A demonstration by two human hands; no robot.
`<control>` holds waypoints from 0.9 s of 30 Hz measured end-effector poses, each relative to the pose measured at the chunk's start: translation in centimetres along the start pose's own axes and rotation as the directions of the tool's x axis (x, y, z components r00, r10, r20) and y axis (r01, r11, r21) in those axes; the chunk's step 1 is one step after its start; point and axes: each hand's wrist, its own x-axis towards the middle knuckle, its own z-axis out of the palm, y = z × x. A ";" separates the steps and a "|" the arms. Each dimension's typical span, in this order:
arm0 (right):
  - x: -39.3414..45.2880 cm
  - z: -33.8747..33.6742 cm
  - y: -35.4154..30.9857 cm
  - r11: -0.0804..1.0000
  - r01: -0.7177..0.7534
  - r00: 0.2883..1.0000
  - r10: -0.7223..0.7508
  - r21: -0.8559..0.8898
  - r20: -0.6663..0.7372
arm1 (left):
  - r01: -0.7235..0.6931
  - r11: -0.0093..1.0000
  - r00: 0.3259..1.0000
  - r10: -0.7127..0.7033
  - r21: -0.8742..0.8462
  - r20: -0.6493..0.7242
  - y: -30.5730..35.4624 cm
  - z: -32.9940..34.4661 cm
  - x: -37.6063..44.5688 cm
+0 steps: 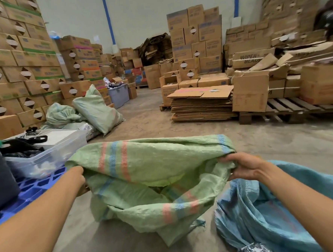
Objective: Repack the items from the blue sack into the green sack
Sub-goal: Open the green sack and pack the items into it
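A green woven sack (152,161) with pink and blue stripes stands in front of me on the concrete floor, its mouth held wide. My left hand (78,176) grips the rim at the left side and my right hand (242,166) grips the rim at the right. Inside the sack I see only folds of its own fabric. The blue sack (264,213) lies crumpled on the floor at the lower right, under my right forearm. A dark, shiny packed item (255,251) shows at its lower edge.
A blue plastic pallet (35,186) at the left carries a clear bin (46,152) of dark items. Filled green sacks (94,108) lie beyond it. Stacked cartons (196,46), flattened cardboard (201,104) and a wooden pallet (289,110) line the walls.
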 end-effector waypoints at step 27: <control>2.2 -9.1 0.3 0.972 -0.042 0.899 -0.063 -0.229 -0.433 | -0.188 0.877 0.749 -0.162 0.441 0.642 0.7 2.0 -1.4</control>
